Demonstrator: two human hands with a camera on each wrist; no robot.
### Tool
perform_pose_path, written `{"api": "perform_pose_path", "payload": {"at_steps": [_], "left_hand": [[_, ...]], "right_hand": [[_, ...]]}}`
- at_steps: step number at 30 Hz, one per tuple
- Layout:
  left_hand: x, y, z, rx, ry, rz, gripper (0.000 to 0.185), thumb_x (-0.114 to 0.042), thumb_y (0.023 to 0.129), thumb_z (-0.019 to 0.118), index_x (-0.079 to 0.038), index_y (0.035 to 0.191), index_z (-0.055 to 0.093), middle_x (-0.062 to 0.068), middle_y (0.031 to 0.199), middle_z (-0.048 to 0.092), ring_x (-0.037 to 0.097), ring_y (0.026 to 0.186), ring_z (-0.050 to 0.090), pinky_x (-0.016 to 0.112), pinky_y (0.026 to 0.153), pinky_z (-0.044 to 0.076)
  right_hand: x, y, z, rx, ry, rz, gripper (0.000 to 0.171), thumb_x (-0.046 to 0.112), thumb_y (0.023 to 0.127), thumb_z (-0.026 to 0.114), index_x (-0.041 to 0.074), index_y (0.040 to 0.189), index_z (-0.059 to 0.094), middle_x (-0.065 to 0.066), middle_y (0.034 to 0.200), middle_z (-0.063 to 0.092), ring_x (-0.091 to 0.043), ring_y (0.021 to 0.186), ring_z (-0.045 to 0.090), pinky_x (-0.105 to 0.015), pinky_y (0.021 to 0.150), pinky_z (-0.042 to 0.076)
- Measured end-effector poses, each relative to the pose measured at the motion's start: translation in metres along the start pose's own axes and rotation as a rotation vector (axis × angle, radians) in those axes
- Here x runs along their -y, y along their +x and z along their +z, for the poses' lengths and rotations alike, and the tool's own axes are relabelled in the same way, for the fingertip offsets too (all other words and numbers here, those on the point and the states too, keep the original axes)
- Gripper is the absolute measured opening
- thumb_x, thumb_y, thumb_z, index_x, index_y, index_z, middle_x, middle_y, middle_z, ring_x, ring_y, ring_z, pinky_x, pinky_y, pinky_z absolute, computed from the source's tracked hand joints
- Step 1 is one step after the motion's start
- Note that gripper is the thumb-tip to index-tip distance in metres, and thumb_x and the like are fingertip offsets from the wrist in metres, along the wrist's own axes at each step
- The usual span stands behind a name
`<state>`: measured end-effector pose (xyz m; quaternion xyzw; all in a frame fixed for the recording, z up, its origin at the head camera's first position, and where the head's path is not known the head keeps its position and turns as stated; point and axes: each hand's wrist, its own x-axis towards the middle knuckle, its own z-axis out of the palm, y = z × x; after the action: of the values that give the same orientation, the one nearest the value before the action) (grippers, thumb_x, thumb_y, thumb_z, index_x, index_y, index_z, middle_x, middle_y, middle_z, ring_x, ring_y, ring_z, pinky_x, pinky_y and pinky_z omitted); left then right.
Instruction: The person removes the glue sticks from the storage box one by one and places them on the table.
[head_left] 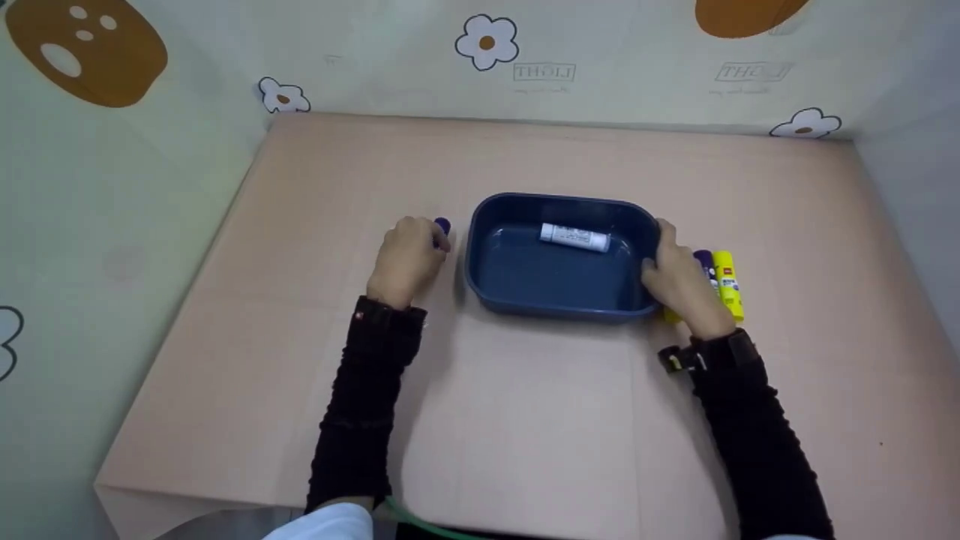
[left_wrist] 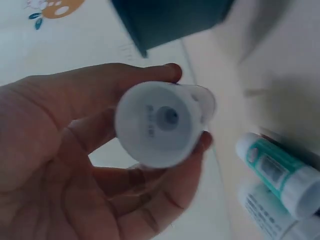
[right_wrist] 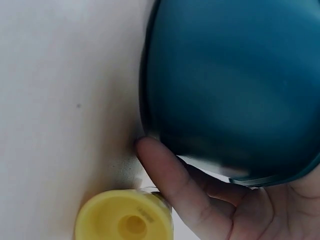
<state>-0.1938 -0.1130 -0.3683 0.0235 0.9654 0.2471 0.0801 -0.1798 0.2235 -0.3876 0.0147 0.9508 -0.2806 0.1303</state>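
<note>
The left hand (head_left: 409, 259) has its grip closed around a glue stick with a purple cap (head_left: 442, 226), just left of the blue tub (head_left: 487, 289). The right hand (head_left: 679, 281) rests against the right wall of the tub, and from the head camera I cannot tell if its fingers grip anything. A white glue stick (head_left: 575, 237) lies inside the tub near the back. A purple-capped stick (head_left: 705, 262) and a yellow stick (head_left: 727, 283) lie side by side on the pink tabletop (head_left: 525, 420), just right of the right hand. Both arms wear black sleeves (head_left: 367, 405).

From the left wrist camera, the left hand (left_wrist: 65, 165) holds the glue stick (left_wrist: 159, 122), and we look at its round white end. The fingers (left_wrist: 150, 75) and thumb curl around it. Two more glue sticks with teal labels (left_wrist: 280, 172) lie on the tabletop near the hand. A corner of the tub (left_wrist: 165, 20) shows at the top.

From the right wrist camera, a finger (right_wrist: 170, 180) of the right hand presses flat against the curved blue wall of the tub (right_wrist: 230, 85). The finger is nearly straight. The yellow stick (right_wrist: 125, 220) lies just beside that finger, its round end facing the camera.
</note>
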Motion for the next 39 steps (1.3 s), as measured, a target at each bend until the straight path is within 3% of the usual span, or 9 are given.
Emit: {"api": "perform_pose_path", "payload": {"at_steps": [3,6,14,20,25,30,34,39], "left_hand": [[0.003,0.001,0.008,0.029,0.07,-0.043,0.017,-0.001,0.082,0.053,-0.001,0.079,0.07,0.02,0.091,0.068,0.028,0.073,0.06,0.04,0.063,0.052],[0.004,0.003,0.013,0.027,0.107,-0.063,0.022,-0.004,0.085,0.047,0.001,0.073,0.065,0.024,0.09,0.064,0.03,0.069,0.058,0.042,0.057,0.05],[0.01,0.005,0.009,0.051,0.096,-0.08,0.025,-0.006,0.088,0.047,0.003,0.082,0.069,0.026,0.104,0.054,0.034,0.084,0.055,0.046,0.072,0.051],[0.014,0.006,0.001,0.061,0.041,-0.112,0.021,-0.003,0.085,0.05,0.0,0.084,0.071,0.022,0.096,0.062,0.029,0.075,0.057,0.037,0.065,0.051],[0.016,0.005,-0.005,0.065,-0.029,-0.134,0.019,-0.001,0.083,0.056,-0.002,0.093,0.072,0.019,0.099,0.066,0.027,0.078,0.06,0.033,0.065,0.052],[0.01,0.005,-0.007,-0.009,-0.036,-0.054,0.019,-0.007,0.088,0.054,-0.001,0.099,0.069,0.016,0.103,0.065,0.028,0.087,0.062,0.037,0.074,0.052],[-0.004,0.005,-0.004,-0.062,-0.08,0.035,0.022,-0.01,0.089,0.054,-0.003,0.107,0.064,0.014,0.1,0.064,0.025,0.085,0.062,0.035,0.074,0.051],[-0.022,0.007,0.015,-0.091,-0.106,0.267,0.023,-0.01,0.089,0.056,-0.005,0.111,0.061,0.011,0.099,0.061,0.022,0.088,0.057,0.033,0.077,0.048]], "right_hand": [[0.0,0.0,0.0,0.009,0.004,0.005,0.063,0.009,0.093,0.033,-0.002,0.146,0.001,-0.041,0.126,0.043,-0.035,0.08,0.059,-0.033,0.062,0.048],[0.0,0.0,0.0,0.012,0.004,0.01,0.063,0.01,0.094,0.033,-0.001,0.146,0.0,-0.041,0.125,0.044,-0.035,0.081,0.059,-0.033,0.063,0.047],[0.0,0.0,0.0,0.019,0.006,0.022,0.063,0.01,0.094,0.033,0.0,0.147,-0.001,-0.04,0.128,0.042,-0.035,0.083,0.058,-0.035,0.067,0.048],[0.0,-0.001,0.0,-0.006,-0.002,-0.008,0.062,0.009,0.093,0.033,-0.001,0.146,0.002,-0.041,0.123,0.046,-0.037,0.082,0.058,-0.042,0.07,0.049],[-0.001,-0.002,0.0,-0.02,0.008,-0.036,0.06,0.009,0.093,0.031,0.0,0.146,0.004,-0.04,0.117,0.05,-0.036,0.081,0.058,-0.044,0.072,0.048],[0.002,-0.004,-0.001,-0.027,0.017,-0.026,0.059,0.009,0.095,0.03,0.0,0.146,0.003,-0.037,0.111,0.053,-0.034,0.076,0.058,-0.036,0.065,0.046],[0.005,-0.007,-0.002,-0.05,0.015,-0.015,0.059,0.01,0.095,0.03,0.001,0.147,0.003,-0.035,0.11,0.053,-0.033,0.073,0.057,-0.033,0.061,0.045],[0.006,-0.008,-0.003,-0.066,0.013,-0.019,0.058,0.011,0.096,0.03,0.002,0.147,0.004,-0.038,0.121,0.048,-0.035,0.078,0.058,-0.035,0.065,0.047]]}}
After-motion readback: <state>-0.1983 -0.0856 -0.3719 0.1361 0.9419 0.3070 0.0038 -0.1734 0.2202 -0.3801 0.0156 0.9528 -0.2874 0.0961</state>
